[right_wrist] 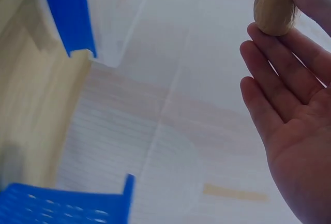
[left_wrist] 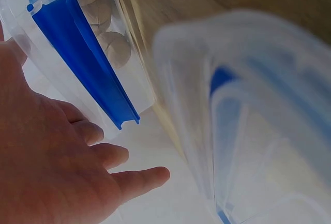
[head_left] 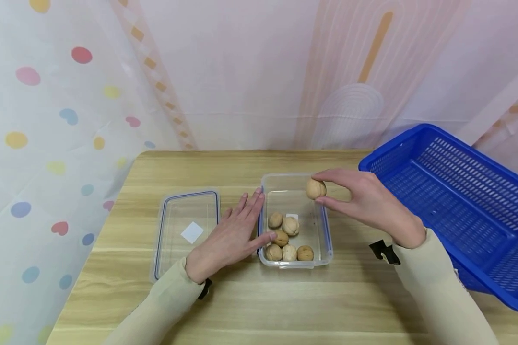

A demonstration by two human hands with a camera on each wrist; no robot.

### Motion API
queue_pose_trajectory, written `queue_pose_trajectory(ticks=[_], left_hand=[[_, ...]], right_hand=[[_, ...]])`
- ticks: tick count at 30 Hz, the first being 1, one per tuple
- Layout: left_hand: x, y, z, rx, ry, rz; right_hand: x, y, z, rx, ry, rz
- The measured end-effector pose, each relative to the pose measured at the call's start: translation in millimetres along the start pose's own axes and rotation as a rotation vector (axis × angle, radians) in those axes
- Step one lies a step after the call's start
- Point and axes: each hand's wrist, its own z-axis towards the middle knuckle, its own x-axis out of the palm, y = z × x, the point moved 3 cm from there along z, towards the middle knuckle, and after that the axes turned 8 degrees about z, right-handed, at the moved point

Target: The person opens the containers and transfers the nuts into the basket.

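Note:
A walnut [head_left: 316, 189] is pinched between the thumb and fingertips of my right hand [head_left: 367, 199], up over the back right corner of a clear plastic container [head_left: 327, 225]. In the right wrist view the same walnut [right_wrist: 274, 8] shows between thumb and fingers, the palm [right_wrist: 305, 146] bare. Several walnuts [head_left: 290, 226] lie inside the container, mostly toward its front left. My left hand [head_left: 233, 235] rests against the container's left side, fingers straight along the wall and thumb reaching over the rim. In the left wrist view, a blue side latch [left_wrist: 85, 61] hangs beside the fingers.
To the left lies a clear lid [head_left: 217, 206] with a blue seal and a white sticker [head_left: 192, 232]. A large blue basket [head_left: 462, 211] stands tilted at the right. A patterned cloth [head_left: 241, 72] hangs behind the wooden table [head_left: 285, 306].

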Motion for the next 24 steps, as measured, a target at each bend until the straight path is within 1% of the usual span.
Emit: queue_pose_trajectory(ticks=[7,10,12,14,17,21,24], left_hand=[[0.5,1.7,0.1,0.001,0.001,0.000],[0.0,3.5,0.6,-0.001,0.001,-0.005],[-0.6,4.9,0.5,-0.001,0.002,-0.008],[-1.2,6.3,-0.1,-0.004,0.004,-0.013],[-1.4,7.0,-0.9,-0.004,0.008,-0.018],[-1.3,7.7,-1.6,-0.008,0.008,-0.021],[-2.3,9.7,-2.4,-0.015,-0.003,-0.016]], right_hand=[[-23,11,8.7,-0.103,-0.077,-0.052],[-34,17,14.5,-0.121,-0.094,-0.078],[-42,20,18.5,-0.114,-0.097,-0.092],[-50,23,22.5,-0.091,-0.090,-0.104],[-63,25,26.9,-0.027,-0.066,-0.137],[-83,25,30.8,0.078,-0.008,-0.214],[-97,21,32.0,0.139,0.027,-0.256]])
